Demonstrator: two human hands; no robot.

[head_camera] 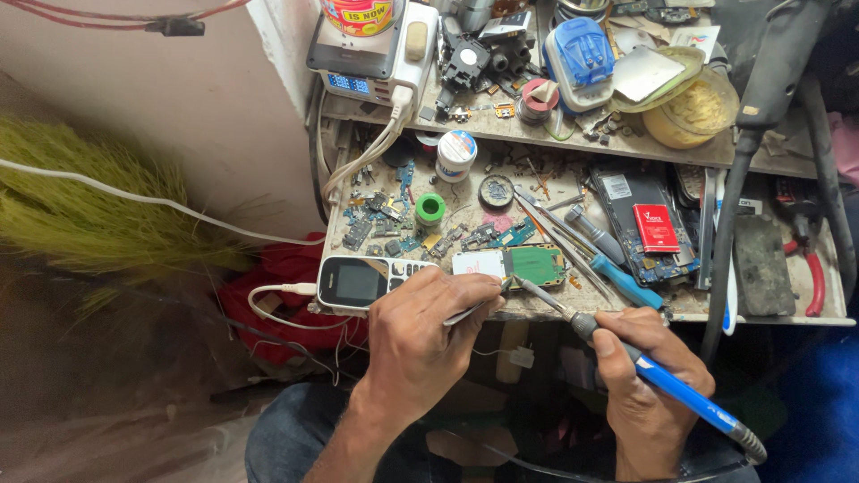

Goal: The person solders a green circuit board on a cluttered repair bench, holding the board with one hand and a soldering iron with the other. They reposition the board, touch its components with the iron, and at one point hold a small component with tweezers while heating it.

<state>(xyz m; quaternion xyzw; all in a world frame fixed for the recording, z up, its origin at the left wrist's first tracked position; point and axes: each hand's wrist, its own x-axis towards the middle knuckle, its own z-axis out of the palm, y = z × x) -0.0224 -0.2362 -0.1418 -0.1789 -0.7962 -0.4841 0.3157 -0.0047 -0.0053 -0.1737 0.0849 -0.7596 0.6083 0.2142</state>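
Circuit board [535, 266], green with a white patch at its left end, lay at the front edge of the cluttered workbench [689, 309], just right of a small keypad phone [362, 282] with a dark screen and a white cable plugged into its left side. One soldering iron [626, 355] with a blue handle was noted, its tip touching the board's lower left corner. The person's right hand [649, 389] had all fingers wrapped tightly about that handle, thumb on top. The left hand [420, 335] rested beside the phone, fingers curled and pinched on a thin metal tool [474, 309] whose point met the board near the iron's tip; whether this was tweezers or wire could not be told. Labelled items: one red rectangular label [656, 227] lay on an opened dark phone body at the right of the bench; one white round-lidded pot [456, 154] and one small green reel [430, 208] stood behind the board; one tin with a red and yellow label [358, 15] sat on a white power strip [376, 49] on the upper shelf. One blue and white plastic charger [580, 58] and one yellow bowl [693, 112] were on the same shelf. One blue-handled screwdriver [617, 273] lay right of the board, and one pair of red-handled pliers [810, 259] lay at the far right.
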